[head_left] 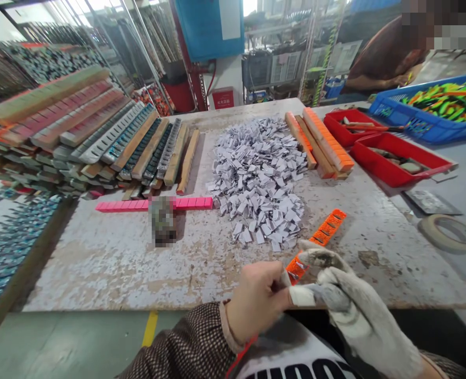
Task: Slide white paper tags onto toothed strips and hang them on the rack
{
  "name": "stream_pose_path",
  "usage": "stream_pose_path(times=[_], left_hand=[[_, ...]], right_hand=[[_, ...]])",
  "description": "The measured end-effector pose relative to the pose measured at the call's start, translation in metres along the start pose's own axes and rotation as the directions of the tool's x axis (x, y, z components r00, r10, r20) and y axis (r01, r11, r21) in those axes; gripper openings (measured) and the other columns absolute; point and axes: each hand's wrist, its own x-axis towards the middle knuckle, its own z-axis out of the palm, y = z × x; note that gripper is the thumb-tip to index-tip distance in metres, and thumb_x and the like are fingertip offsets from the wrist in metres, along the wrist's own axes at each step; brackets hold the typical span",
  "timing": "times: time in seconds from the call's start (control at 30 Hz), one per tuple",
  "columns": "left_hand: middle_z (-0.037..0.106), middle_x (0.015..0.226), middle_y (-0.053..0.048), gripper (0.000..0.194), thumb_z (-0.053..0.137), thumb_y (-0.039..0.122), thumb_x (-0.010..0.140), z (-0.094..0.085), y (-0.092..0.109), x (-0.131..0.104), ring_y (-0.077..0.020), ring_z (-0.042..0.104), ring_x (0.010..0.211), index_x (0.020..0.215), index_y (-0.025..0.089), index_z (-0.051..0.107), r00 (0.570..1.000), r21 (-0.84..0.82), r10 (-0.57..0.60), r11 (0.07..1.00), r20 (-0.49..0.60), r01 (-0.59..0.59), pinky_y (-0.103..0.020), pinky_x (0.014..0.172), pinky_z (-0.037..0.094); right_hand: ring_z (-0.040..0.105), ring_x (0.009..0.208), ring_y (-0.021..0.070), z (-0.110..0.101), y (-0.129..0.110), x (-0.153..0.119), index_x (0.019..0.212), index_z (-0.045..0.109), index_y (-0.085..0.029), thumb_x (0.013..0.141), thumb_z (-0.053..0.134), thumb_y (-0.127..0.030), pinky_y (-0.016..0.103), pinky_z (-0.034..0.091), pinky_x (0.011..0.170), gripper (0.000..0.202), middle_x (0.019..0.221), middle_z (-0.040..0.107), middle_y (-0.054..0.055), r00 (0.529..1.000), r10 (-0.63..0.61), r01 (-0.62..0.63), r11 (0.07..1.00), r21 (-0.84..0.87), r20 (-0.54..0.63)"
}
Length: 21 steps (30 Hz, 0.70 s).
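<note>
Close to the table's front edge, my bare left hand [256, 300] has its thumb and index finger bent around the near end of an orange slotted strip [327, 226]. A white wrapping or small white piece [302, 296] shows at the thumb tip; I cannot tell which. My right hand [351, 300] wears a soiled white glove, its fingers curled over the strip's middle. The strip slants away to the upper right, and small pale bits sit in its near slots. Beyond it lies a heap of small white tags [260, 179]. The strip's lower end is hidden by my fingers.
Stacked slotted bars [79, 126] fill the left side. A pink bar [118, 206] lies there with a blurred block [162, 221]. Orange bars [327, 139], red trays [402, 168], a blue basket [426, 129] and a tape roll [449, 231] stand right. Another person [391, 58] is behind.
</note>
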Motion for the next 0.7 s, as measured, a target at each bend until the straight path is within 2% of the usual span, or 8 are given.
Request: stream_pose_path(times=[0.1, 0.27, 0.37, 0.43, 0.5, 0.57, 0.63, 0.7], left_hand=[[0.043, 0.059, 0.004, 0.04, 0.056, 0.033, 0.098, 0.003, -0.007, 0.0, -0.0113, 0.036, 0.056, 0.064, 0.021, 0.038, 0.999, 0.144, 0.033, 0.989, -0.03, -0.029, -0.026, 0.054, 0.024], [0.057, 0.071, -0.001, 0.035, 0.044, 0.034, 0.105, 0.011, -0.007, -0.005, -0.0138, 0.047, 0.064, 0.073, 0.021, 0.046, 0.965, 0.114, 0.205, 0.968, 0.164, -0.225, -0.025, 0.06, 0.034], [0.063, 0.076, -0.002, 0.028, 0.048, 0.029, 0.104, 0.007, -0.019, 0.006, -0.0159, 0.055, 0.069, 0.078, 0.021, 0.053, 0.961, 0.211, 0.18, 0.951, 0.211, -0.225, -0.026, 0.065, 0.04], [0.067, 0.082, -0.004, 0.013, 0.058, 0.027, 0.099, -0.005, -0.035, 0.023, -0.0199, 0.06, 0.078, 0.087, 0.022, 0.059, 0.984, 0.415, 0.074, 0.9, 0.161, -0.136, -0.03, 0.073, 0.044], [0.07, 0.095, -0.008, 0.012, 0.065, 0.028, 0.095, -0.022, -0.053, 0.045, -0.0255, 0.063, 0.091, 0.104, 0.02, 0.062, 0.997, 0.629, -0.078, 0.776, 0.03, 0.042, -0.035, 0.082, 0.047], [0.07, 0.111, -0.015, 0.023, 0.06, 0.025, 0.098, -0.037, -0.069, 0.066, -0.0303, 0.063, 0.106, 0.119, 0.017, 0.059, 0.986, 0.72, -0.16, 0.677, -0.055, 0.15, -0.041, 0.093, 0.046], [0.069, 0.116, -0.018, 0.025, 0.061, 0.021, 0.096, -0.045, -0.082, 0.082, -0.034, 0.062, 0.112, 0.12, 0.015, 0.059, 0.977, 0.74, -0.195, 0.646, -0.081, 0.19, -0.045, 0.097, 0.044], [0.069, 0.117, -0.02, 0.025, 0.063, 0.019, 0.093, -0.046, -0.089, 0.09, -0.0358, 0.061, 0.114, 0.117, 0.015, 0.06, 0.973, 0.735, -0.217, 0.645, -0.084, 0.207, -0.046, 0.098, 0.043]], right_hand=[[0.068, 0.111, 0.029, 0.01, 0.001, 0.008, 0.095, 0.066, -0.029, 0.106, 0.051, -0.024, 0.04, 0.067, 0.085, 0.019, 0.123, 0.066, 0.009, 0.984, -0.171, 0.162, 0.973, -0.166, -0.043], [0.066, 0.115, 0.0303, 0.015, 0.013, -0.003, 0.099, 0.067, -0.028, 0.105, 0.057, -0.028, 0.045, 0.063, 0.096, 0.012, 0.124, 0.067, 0.007, 0.997, -0.068, 0.069, 0.996, -0.047, 0.039], [0.071, 0.08, 0.0232, 0.005, 0.017, 0.001, 0.126, 0.063, -0.032, 0.108, 0.051, -0.033, 0.033, 0.066, 0.065, 0.022, 0.115, 0.069, 0.007, 0.995, 0.101, -0.102, 0.993, 0.058, 0.018], [0.058, 0.051, 0.0167, -0.012, 0.024, 0.013, 0.143, 0.05, -0.032, 0.112, 0.038, -0.032, 0.025, 0.05, 0.036, 0.033, 0.095, 0.069, 0.005, 0.982, 0.191, -0.191, 0.98, 0.048, -0.001], [0.046, 0.041, 0.0162, -0.035, 0.039, 0.028, 0.134, 0.053, -0.027, 0.112, 0.032, -0.033, 0.024, 0.038, 0.029, 0.031, 0.068, 0.057, -0.001, 0.987, 0.157, -0.16, 0.978, -0.135, -0.035], [0.055, 0.05, 0.0206, -0.057, 0.059, 0.04, 0.119, 0.06, -0.027, 0.11, 0.033, -0.033, 0.029, 0.049, 0.038, 0.03, 0.068, 0.057, 0.002, 0.992, 0.1, -0.114, 0.964, -0.241, -0.073], [0.068, 0.088, 0.0295, -0.073, 0.076, 0.048, 0.094, 0.063, -0.026, 0.103, 0.048, -0.03, 0.041, 0.063, 0.065, 0.018, 0.09, 0.067, 0.01, 0.997, 0.023, -0.047, 0.928, -0.37, -0.068], [0.06, 0.121, 0.0364, -0.078, 0.087, 0.051, 0.081, 0.06, -0.023, 0.096, 0.056, -0.022, 0.053, 0.059, 0.092, 0.016, 0.114, 0.068, 0.012, 0.99, -0.132, 0.137, 0.794, -0.592, 0.052]])
